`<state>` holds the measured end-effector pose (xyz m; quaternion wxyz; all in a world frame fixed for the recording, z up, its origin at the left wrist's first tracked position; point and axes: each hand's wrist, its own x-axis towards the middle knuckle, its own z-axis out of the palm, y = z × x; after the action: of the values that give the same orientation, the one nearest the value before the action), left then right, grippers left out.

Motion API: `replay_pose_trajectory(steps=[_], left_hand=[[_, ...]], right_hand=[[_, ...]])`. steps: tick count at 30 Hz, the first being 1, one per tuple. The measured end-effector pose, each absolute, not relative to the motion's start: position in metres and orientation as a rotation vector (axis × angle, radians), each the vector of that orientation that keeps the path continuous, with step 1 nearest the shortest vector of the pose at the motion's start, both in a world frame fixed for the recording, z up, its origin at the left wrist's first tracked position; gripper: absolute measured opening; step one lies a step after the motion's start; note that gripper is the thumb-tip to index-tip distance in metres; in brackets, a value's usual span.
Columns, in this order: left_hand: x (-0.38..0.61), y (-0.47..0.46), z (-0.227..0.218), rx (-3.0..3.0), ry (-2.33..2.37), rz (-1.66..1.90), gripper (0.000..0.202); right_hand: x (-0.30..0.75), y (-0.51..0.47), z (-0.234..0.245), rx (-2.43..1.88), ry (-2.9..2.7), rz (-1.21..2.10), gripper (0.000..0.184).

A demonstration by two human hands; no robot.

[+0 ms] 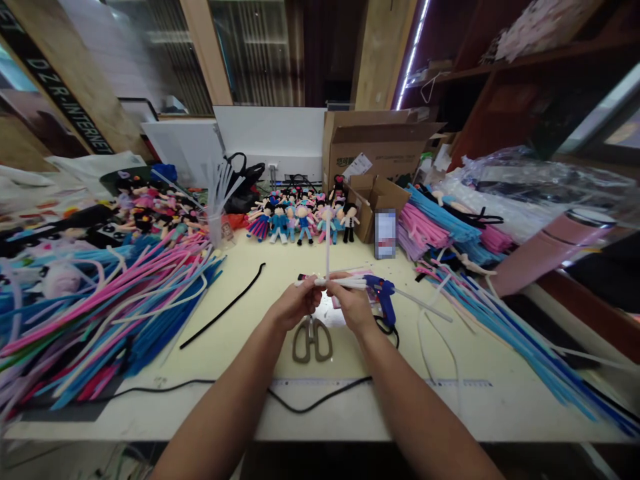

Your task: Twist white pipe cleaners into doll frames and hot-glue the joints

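Over the middle of the table, my left hand (296, 305) and my right hand (351, 303) meet, fingers closed on white pipe cleaners (327, 250). One strand stands upright between the fingertips; more white strands lie crosswise and reach out past my right hand. Below them rests a pair of scissors (313, 341) with grey-brown handles, its blades partly hidden. A blue glue gun (384, 297) lies just right of my right hand, a glue stick jutting from its back. How the white strands join is hidden by my fingers.
Pipe cleaners (160, 287) heap up at left, with more bundles (450, 227) at right. Small dolls (303, 223) stand at the back beside cardboard boxes (380, 150) and a phone (385, 233). A black pipe cleaner (225, 307), ruler (420, 383) and cable (320, 405) lie nearer.
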<state>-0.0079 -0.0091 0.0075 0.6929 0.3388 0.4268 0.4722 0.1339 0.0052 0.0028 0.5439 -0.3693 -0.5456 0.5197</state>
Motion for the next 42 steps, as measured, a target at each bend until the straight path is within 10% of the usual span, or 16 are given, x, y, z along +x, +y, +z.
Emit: replay_pose_trajectory(steps=[42], left_hand=[[0.000, -0.013, 0.012, 1.139, 1.198, 1.404, 0.031]], right_hand=[[0.132, 0.011, -0.004, -0.761, -1.083, 1.322, 0.022]])
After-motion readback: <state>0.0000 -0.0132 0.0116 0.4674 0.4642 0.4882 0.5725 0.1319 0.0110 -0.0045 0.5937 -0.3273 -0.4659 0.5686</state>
